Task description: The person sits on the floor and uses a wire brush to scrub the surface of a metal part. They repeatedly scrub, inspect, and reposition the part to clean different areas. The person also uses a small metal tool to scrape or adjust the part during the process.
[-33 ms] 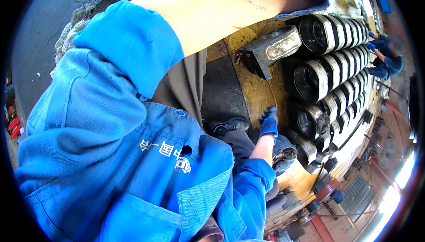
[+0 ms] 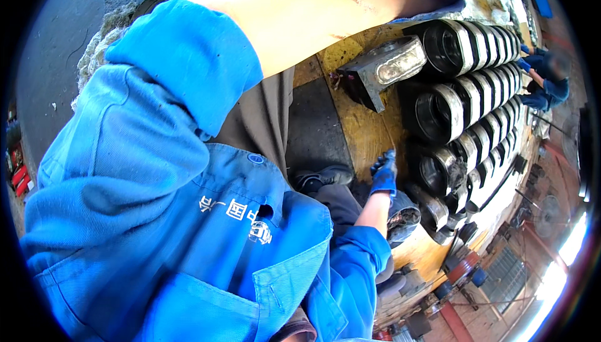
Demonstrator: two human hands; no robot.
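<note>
**Beside the stacked cylinders, one gloved hand down**

Your right hand (image 2: 383, 176), blue-gloved, touches a dark metal cylinder (image 2: 435, 173) low in the stacked rows; whether the grip is closed, I cannot tell. It looks heavy and rigid: take it by the rim. Your left hand is out of view.

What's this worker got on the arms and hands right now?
Bright blue work jacket with sleeves pushed up, leaving both forearms bare. White characters and a small emblem sit on the chest. The gloved hand wears a dark blue glove. The other hand is out of frame.
</note>
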